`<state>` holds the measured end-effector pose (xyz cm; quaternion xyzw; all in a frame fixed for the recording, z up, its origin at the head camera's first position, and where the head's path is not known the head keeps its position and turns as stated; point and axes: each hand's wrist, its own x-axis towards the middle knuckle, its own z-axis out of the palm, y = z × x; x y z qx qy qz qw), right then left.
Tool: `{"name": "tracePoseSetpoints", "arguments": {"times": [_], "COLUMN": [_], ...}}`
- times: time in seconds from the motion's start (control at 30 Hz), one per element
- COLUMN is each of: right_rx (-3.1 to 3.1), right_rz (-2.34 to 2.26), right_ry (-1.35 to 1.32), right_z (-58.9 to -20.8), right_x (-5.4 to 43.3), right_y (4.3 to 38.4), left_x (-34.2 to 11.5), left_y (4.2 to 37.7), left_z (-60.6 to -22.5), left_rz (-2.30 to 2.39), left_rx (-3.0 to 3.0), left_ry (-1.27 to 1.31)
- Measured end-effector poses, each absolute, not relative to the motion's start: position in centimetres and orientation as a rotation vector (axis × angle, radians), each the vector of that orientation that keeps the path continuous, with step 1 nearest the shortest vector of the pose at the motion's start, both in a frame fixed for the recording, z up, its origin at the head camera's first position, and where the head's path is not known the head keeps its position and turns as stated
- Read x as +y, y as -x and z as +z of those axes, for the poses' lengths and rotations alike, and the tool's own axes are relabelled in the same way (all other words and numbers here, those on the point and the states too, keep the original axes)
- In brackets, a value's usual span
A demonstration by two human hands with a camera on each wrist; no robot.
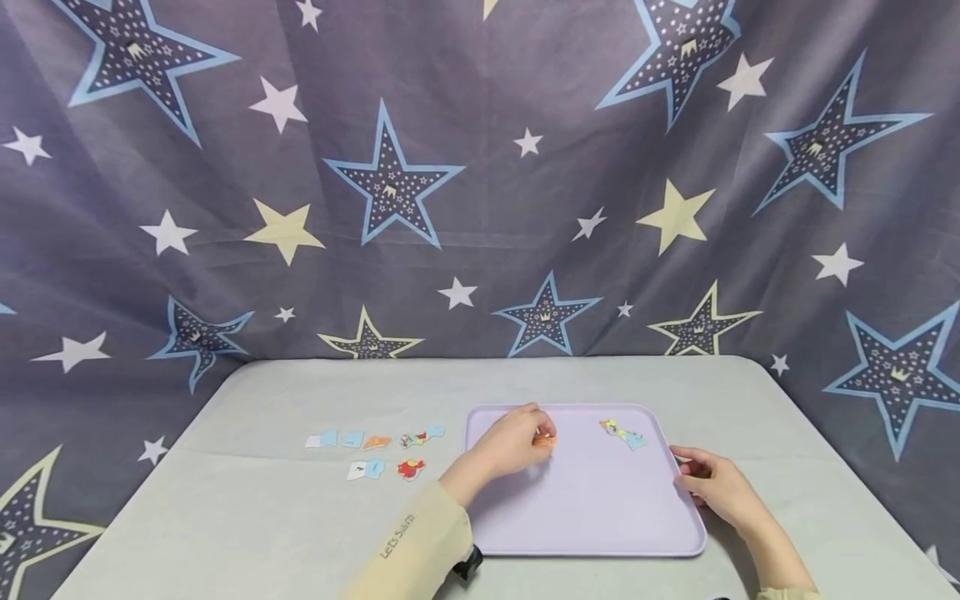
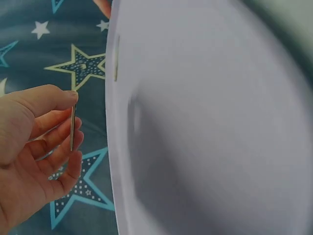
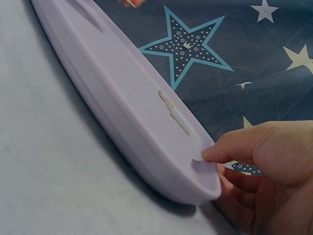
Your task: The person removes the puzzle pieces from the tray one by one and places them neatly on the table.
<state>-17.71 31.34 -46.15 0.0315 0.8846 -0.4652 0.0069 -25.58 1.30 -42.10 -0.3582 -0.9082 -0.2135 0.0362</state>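
Observation:
My left hand (image 1: 508, 439) is over the left part of a lilac tray (image 1: 592, 517), pinching a thin orange puzzle piece (image 1: 545, 441) between thumb and fingers. Seen edge-on in the left wrist view, that piece (image 2: 73, 128) stands upright, raised off the tray floor. At the tray's right side, my right hand (image 1: 720, 487) grips the rim, its thumb (image 3: 215, 152) over the inner edge and the other fingers outside and below. A colourful yellow and light-blue puzzle piece (image 1: 624, 434) lies flat near the tray's back right corner.
Left of the tray, several puzzle pieces lie in two loose rows on the pale tabletop (image 1: 247, 500), including an orange one (image 1: 377, 442), a red one (image 1: 410, 470) and a white-and-blue one (image 1: 365, 470). A star-patterned curtain (image 1: 480, 200) hangs behind the table.

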Motion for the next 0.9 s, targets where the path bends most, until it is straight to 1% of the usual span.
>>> {"name": "tracePoseSetpoints", "arguments": {"times": [0.47, 0.73, 0.9], "right_rx": [2.761, 2.750, 2.749], "right_rz": [-1.487, -1.498, -1.507], "right_ry": [-0.091, -0.094, -0.085], "right_z": [-46.1, -45.9, -46.0], "right_x": [31.3, 31.3, 31.2], "right_y": [17.7, 17.6, 17.7], "left_x": [-3.2, -5.5, -7.5], "left_y": [23.3, 22.7, 22.4], "left_z": [-41.8, -41.8, -42.1], "left_rz": [-0.777, -0.819, -0.867], "left_rx": [-2.736, -2.725, -2.704], "left_ry": [0.982, 0.942, 0.872]}}
